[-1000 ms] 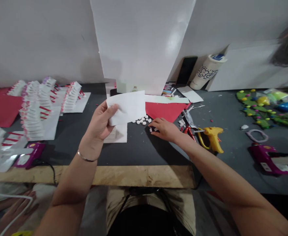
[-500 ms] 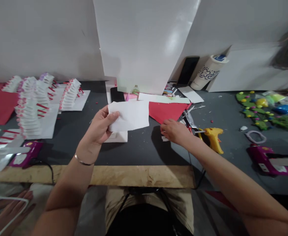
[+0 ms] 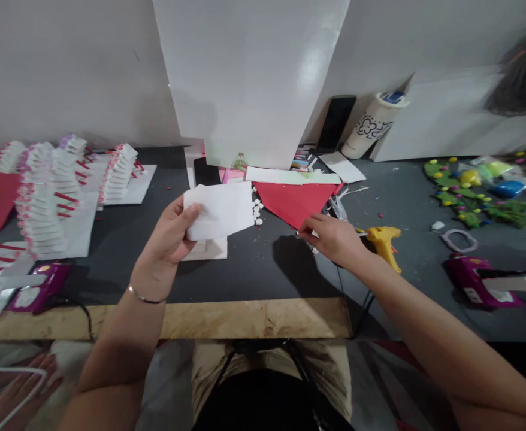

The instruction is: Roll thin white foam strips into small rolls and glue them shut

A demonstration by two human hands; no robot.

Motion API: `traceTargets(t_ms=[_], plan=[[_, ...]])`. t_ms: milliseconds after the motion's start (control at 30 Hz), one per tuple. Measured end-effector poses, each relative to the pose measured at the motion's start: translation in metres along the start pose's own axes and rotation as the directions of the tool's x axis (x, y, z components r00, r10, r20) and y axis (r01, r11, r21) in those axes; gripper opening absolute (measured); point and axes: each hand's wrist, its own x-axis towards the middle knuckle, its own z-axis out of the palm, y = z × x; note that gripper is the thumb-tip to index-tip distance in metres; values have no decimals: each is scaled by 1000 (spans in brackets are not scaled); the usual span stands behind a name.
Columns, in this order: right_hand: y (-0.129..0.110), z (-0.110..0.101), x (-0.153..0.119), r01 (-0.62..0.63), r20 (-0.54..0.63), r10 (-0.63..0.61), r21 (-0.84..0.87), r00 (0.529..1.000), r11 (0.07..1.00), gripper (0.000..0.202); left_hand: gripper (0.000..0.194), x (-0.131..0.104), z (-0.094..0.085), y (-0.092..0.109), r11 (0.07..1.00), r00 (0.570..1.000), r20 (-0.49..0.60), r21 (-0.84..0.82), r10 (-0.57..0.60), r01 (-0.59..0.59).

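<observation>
My left hand (image 3: 171, 230) holds a blank white piece of paper (image 3: 222, 209) by its left end, thumb on top, above the dark table. My right hand (image 3: 326, 236) is closed in a pinch by the lower corner of a red sheet (image 3: 296, 200). What its fingertips hold, if anything, is too small to make out. Small white pellets (image 3: 257, 212) lie between the white paper and the red sheet. Under the left hand's paper, a white card (image 3: 213, 248) is partly covered. Scissors (image 3: 338, 208) and a yellow glue gun (image 3: 383, 242) lie just beyond my right hand.
Folded white paper models (image 3: 42, 203) with red strips stand at left, near a purple power strip (image 3: 42, 286). A phone (image 3: 336, 123) and a white tumbler (image 3: 373, 126) lean against the wall. Green decorations (image 3: 452, 191) lie at right. Another person's hand (image 3: 23, 389) rests at lower left.
My left hand and the white paper have shifted left, uncovering the small white pellets. My right hand has drawn slightly right, its fingertips now pinched. The view has shifted slightly.
</observation>
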Motion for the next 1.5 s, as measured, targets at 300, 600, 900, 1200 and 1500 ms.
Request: traceTargets(t_ms=[300,600,900,1200,1500], plan=[[-40,28,25,-105,95,49,943,994,317,63,65,-1,38,-48,972,955,225,173,-195,158],[-7,26,-12,268,-284,-193,252,939,930,21,12,-13,7,-62,340,874,382,814,301,-472],[5,51,-49,342,-98,-337,50,937,938,27,20,-43,-6,-96,36,778,629,777,5,-628],[3,50,-45,139,-126,-104,310,987,940,13,9,-33,6,-95,232,903,430,879,-8,-416],[6,53,-38,65,-144,-32,230,989,971,27,11,-28,10,-96,260,970,239,941,-47,-219]])
